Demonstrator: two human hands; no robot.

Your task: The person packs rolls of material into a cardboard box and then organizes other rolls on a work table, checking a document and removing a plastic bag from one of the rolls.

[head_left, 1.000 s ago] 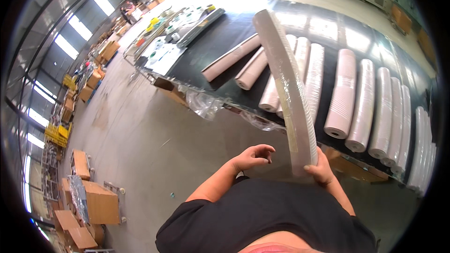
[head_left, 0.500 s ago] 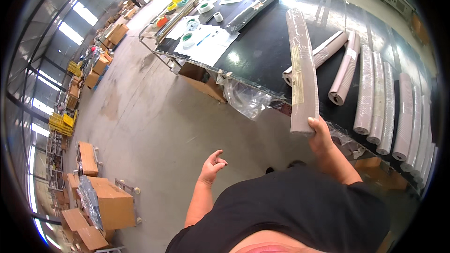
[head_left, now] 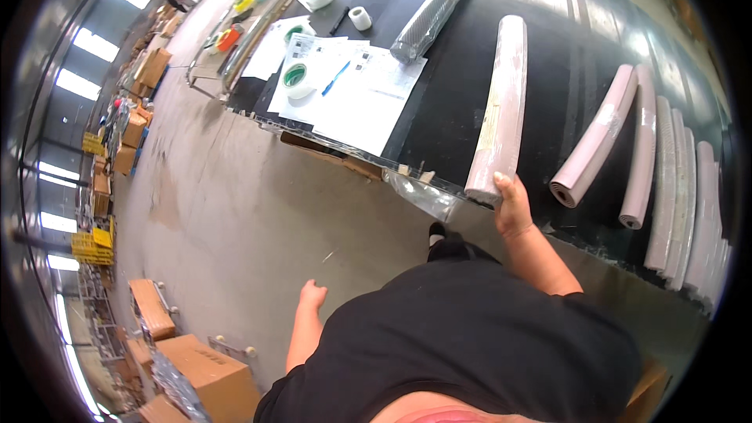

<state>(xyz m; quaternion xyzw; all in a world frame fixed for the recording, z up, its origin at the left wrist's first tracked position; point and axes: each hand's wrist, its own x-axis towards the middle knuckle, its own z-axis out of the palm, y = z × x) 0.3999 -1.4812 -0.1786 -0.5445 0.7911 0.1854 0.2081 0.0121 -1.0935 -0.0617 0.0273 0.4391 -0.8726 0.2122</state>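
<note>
My right hand (head_left: 513,202) is wrapped round the near end of a rolled mat (head_left: 505,102), pinkish grey in clear plastic film with a yellowish strip along it. The roll slants up and away over the edge of the black table (head_left: 439,121). Low over the floor at my left side, my left hand (head_left: 313,295) has its fingers curled, and nothing shows in them. To the right of the held mat lie an unwrapped-looking roll (head_left: 599,137) with its spiral end toward me, another roll (head_left: 641,149) and several film-wrapped rolls (head_left: 671,188).
Papers (head_left: 368,98) with a blue pen (head_left: 336,78) and a tape roll (head_left: 295,78) cover the table's left part. A dark wrapped roll (head_left: 439,8) lies beyond them. Clear plastic (head_left: 423,194) hangs under the edge. Cardboard boxes (head_left: 207,372) and a wheeled frame stand at lower left.
I have moved leftward along the table, toward the papers. The held mat has come along in my right hand. My left hand has dropped lower, its fingers more curled than before.
</note>
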